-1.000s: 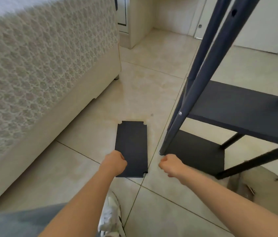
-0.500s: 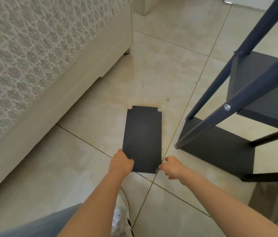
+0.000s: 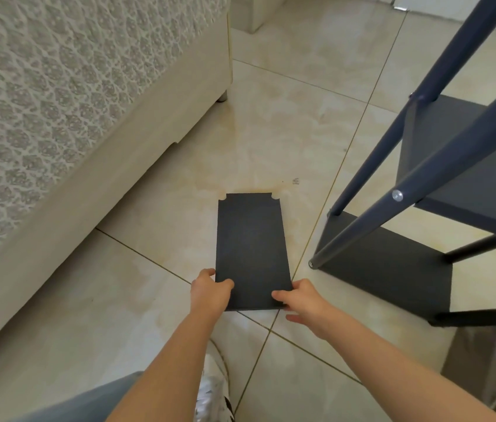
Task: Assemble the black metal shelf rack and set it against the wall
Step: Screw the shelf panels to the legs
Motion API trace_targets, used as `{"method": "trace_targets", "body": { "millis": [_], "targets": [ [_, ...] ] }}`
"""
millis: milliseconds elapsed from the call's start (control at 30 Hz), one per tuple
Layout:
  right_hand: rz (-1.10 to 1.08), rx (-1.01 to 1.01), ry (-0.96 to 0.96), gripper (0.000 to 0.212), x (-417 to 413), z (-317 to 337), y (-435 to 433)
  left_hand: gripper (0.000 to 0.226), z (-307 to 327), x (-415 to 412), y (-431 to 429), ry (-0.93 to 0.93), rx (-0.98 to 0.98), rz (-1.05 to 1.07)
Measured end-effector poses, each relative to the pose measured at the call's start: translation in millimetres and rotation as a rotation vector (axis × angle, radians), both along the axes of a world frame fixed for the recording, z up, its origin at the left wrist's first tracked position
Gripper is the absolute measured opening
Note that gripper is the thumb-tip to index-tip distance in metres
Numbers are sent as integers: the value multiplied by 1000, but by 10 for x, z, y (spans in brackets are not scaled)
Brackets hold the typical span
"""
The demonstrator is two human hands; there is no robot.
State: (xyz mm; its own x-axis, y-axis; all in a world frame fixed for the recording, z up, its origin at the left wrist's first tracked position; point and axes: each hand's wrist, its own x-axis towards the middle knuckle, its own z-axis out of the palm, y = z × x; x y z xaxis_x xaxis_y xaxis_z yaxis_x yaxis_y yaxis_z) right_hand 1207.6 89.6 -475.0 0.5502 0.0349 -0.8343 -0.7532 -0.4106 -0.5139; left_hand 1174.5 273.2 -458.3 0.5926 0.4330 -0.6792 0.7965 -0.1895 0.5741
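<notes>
Black shelf board [image 3: 251, 248] lies on the floor [image 3: 271, 132], seen from the head. Left hand [image 3: 210, 292] and right hand [image 3: 304, 303] pinch its near corners. The rack [image 3: 423, 166] stands just right of the hands; a loose pinch could let the board slip, or it could bang a leg.

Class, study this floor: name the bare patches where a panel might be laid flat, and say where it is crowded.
Free: tiles between the bed and the loose board; tiles beyond the board's far end. Crowded: right of it, where the rack stands; near the shoe.
</notes>
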Motion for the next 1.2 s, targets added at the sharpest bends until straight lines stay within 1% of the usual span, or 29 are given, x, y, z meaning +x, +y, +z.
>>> {"method": "trace_targets", "body": {
  "millis": [67,133,233,333,467,600,700,800,967,1100,1200],
  "targets": [
    [-113,46,-12,39,6,29,-15,48,47,22,-10,-16,-2,74],
    [-208,98,-17,28,37,74,-45,43,72,46,15,-42,-31,172],
    [-322,195,19,13,106,196,-63,36,109,92,71,-52,-152,306],
    [-361,230,40,9,167,390,-33,17,197,126,84,-62,-248,406],
    [-428,335,76,12,223,725,-43,20,384,103,112,-62,-423,556],
    [-424,392,83,16,237,1061,-99,22,677,53,161,-41,-515,536],
    [-408,489,91,23,223,1362,-157,25,986,31,218,-85,-551,477],
    [-363,532,58,24,216,1733,-214,32,1334,32,298,-146,-595,433],
    [-250,591,-12,30,123,2465,-343,39,1970,31,491,-341,-671,417],
    [-144,670,-111,29,6,3090,-536,43,2553,46,654,-528,-710,367],
    [-62,694,-175,30,-74,3515,-717,44,2999,63,765,-623,-729,368]
  ]
}}
